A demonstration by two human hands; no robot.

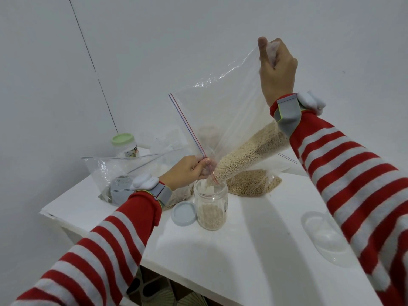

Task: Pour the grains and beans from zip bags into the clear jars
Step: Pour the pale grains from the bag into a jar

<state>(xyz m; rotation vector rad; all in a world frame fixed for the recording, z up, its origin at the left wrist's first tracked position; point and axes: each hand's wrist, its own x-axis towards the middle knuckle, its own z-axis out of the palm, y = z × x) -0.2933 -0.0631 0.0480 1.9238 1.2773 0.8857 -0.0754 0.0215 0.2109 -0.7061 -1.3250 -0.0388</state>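
Note:
A large clear zip bag (223,111) hangs tilted above the table, pale grain (249,155) gathered along its lower edge. My right hand (277,69) grips the bag's raised bottom corner high up. My left hand (187,171) pinches the zip-end corner down at the mouth of an open clear jar (211,206). Grain runs from that corner into the jar, which holds grain in its lower part. The jar's pale blue lid (184,214) lies flat beside it on the left.
Behind the jar lies a bag of round beans (251,184). At the left sit a crumpled bag with dark contents (110,175) and a green-lidded jar (124,143). An empty clear jar (324,237) lies on its side at the right. The white table's edge (53,214) runs near the wall.

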